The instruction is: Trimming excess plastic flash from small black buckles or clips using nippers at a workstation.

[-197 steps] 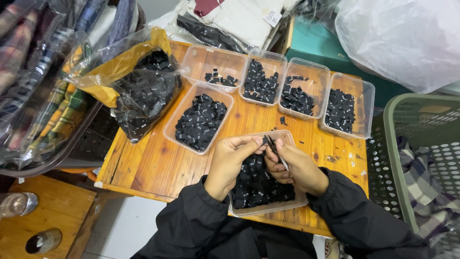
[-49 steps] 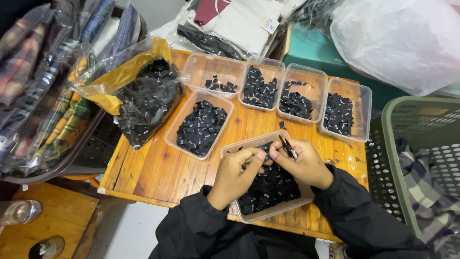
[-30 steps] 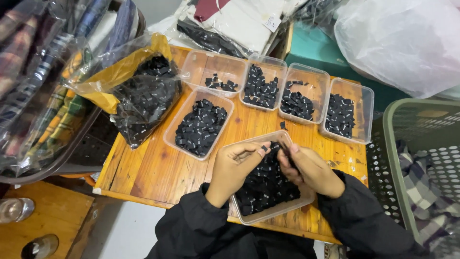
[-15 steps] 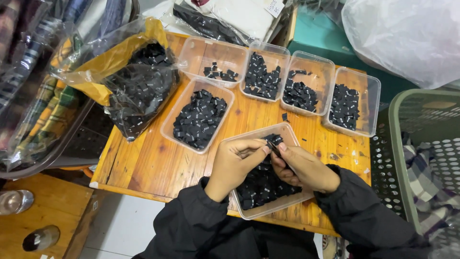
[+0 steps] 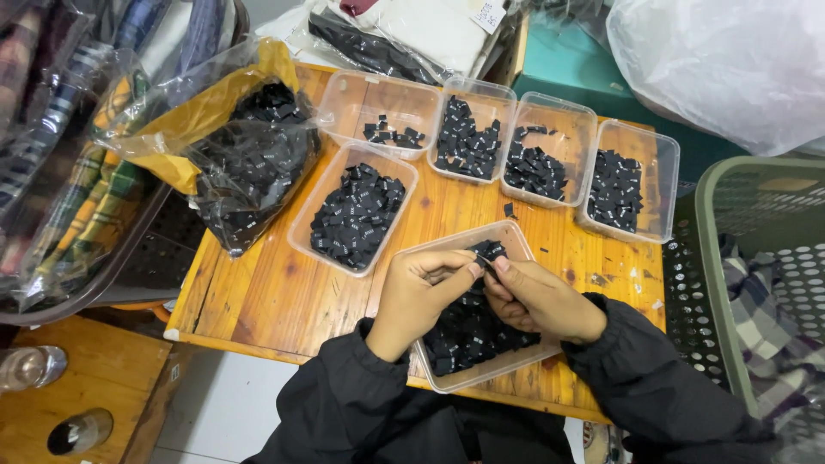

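- Head view: left hand [image 5: 423, 288] and right hand [image 5: 540, 296] meet over the near tray [image 5: 412, 258] at the table's [image 5: 258, 296] front edge. Fingertips of both pinch a small black tag [image 5: 481, 260] between them; grip narrow, closed on that one piece, which sits just above the far end of the tray.
- Risk (judgement): the tag is small and held by the fingertips only; a slip would drop it back among the loose black pieces [image 5: 468, 331], where it would be lost among identical ones.
- Risk (judgement): the near tray overhangs the front edge; a nudge from a black sleeve [image 5: 653, 378] could tip it off.
- Containers: near tray, well filled. Middle tray [image 5: 301, 228] toward the left edge, about half full of the same pieces.
- Back row of four clear trays: leftmost [image 5: 344, 94] nearly bare, the other three [image 5: 550, 112] moderately filled.
- Clear bag [image 5: 249, 167] at the back left corner holds a bulk heap of black pieces.
- Green basket [image 5: 713, 258] beside the right edge holds plaid cloth.
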